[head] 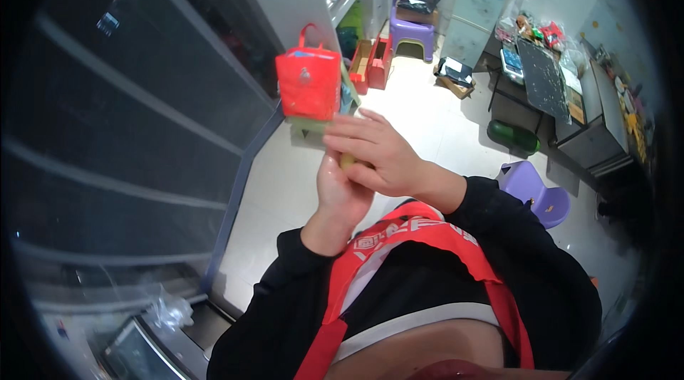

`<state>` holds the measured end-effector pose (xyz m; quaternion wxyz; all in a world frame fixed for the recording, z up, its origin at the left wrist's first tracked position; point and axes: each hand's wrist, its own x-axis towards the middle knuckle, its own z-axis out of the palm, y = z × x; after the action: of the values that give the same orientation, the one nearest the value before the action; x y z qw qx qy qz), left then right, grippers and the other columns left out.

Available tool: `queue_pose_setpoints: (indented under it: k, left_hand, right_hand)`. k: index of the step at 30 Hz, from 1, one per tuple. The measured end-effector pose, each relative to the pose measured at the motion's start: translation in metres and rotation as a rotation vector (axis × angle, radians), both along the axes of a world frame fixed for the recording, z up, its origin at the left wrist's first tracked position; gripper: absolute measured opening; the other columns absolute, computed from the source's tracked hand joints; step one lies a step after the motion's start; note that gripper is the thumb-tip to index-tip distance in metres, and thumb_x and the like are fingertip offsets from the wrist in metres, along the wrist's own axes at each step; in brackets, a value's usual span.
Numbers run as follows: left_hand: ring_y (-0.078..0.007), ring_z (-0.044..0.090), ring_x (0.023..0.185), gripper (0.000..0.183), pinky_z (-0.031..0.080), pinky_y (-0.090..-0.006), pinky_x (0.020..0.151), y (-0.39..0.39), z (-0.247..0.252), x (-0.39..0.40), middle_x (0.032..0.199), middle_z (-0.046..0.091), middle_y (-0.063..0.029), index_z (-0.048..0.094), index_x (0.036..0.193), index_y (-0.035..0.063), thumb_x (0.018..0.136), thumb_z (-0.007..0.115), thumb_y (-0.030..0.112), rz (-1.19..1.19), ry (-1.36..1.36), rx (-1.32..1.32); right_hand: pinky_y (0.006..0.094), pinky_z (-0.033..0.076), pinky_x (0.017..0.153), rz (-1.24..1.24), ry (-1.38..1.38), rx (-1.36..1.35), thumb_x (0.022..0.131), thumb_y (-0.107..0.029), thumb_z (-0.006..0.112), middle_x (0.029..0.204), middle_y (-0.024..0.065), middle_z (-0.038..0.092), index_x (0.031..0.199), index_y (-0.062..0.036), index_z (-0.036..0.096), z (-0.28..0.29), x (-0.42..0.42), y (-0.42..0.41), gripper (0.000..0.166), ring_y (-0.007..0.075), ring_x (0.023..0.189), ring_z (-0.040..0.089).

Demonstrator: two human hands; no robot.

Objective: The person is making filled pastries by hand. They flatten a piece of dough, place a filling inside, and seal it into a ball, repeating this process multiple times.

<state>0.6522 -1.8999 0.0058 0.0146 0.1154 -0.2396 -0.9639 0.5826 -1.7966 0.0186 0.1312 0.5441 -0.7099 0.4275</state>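
Note:
A small yellowish lump (347,160) sits between my two palms, mostly hidden by them; what it is made of I cannot tell. My left hand (342,187) is underneath, palm turned up and its skin shiny. Laid across the top is my right hand (377,150), with its fingers stretched to the left and slightly blurred. Both hands are raised in front of my red apron (417,225), above the pale tiled floor (267,198).
Ahead, a red bag (309,83) rests on a green stool (312,125). Parcels are piled on a purple stool (411,33). A cluttered dark tabletop (542,81) and a purple seat (534,193) stand right, a green cylinder (513,138) between. Glass panels (133,107) line the left.

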Motion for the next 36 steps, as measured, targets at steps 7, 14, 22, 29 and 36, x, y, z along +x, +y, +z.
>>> queue_pose_setpoints:
  k: [7,14,22,29,36]
  left_hand:
    - [-0.0189,0.049,0.118,0.041,0.041,-0.037,0.098,-0.01,-0.033,-0.179,0.125,0.051,-0.0052,0.045,0.125,0.012,0.1,0.03,0.041,-0.033,-0.231,-0.113]
    - [-0.0183,0.05,0.117,0.039,0.042,-0.0376,0.098,-0.011,-0.038,-0.403,0.123,0.052,-0.0035,0.046,0.123,0.0153,0.1,0.028,0.04,-0.185,-0.256,-0.046]
    - [-0.0234,0.049,0.12,0.05,0.039,-0.0423,0.101,-0.033,-0.023,-0.58,0.126,0.053,-0.0084,0.046,0.128,0.0121,0.099,0.021,0.044,-0.162,-0.394,-0.066]
    - [-0.0246,0.051,0.118,0.05,0.042,-0.0384,0.1,-0.061,-0.058,-0.745,0.126,0.054,-0.0101,0.049,0.124,0.0111,0.098,0.031,0.05,0.042,-0.222,-0.046]
    - [-0.0226,0.053,0.114,0.039,0.044,-0.0394,0.098,-0.075,-0.073,-0.877,0.122,0.055,-0.0073,0.05,0.121,0.0127,0.099,0.034,0.04,0.105,-0.448,-0.048]
  right_hand:
    - [0.041,0.037,0.101,0.06,-0.167,-0.105,0.09,-0.016,0.053,0.125,0.0152,0.057,0.117,-0.0023,0.06,-0.064,-0.172,-0.01,0.032,0.033,0.118,0.052]
    - [0.0435,0.031,0.105,0.188,-0.353,-0.124,0.088,-0.009,0.05,0.131,0.0146,0.053,0.125,-0.0049,0.056,-0.071,-0.395,0.01,0.037,0.0321,0.125,0.046]
    - [0.0441,0.035,0.103,0.164,-0.111,-0.085,0.078,-0.022,0.066,0.118,0.0145,0.059,0.115,-0.0047,0.061,-0.074,-0.588,-0.013,0.04,0.0369,0.119,0.05]
    - [0.0473,0.04,0.093,0.121,-0.252,-0.295,0.074,-0.027,0.072,0.11,0.0157,0.059,0.112,0.0004,0.058,-0.097,-0.75,-0.062,0.049,0.0341,0.108,0.054]
    - [0.053,0.021,0.109,0.111,-0.158,-0.127,0.08,-0.02,0.063,0.128,0.0113,0.056,0.119,-0.0032,0.06,-0.113,-0.878,-0.076,0.042,0.03,0.13,0.043]
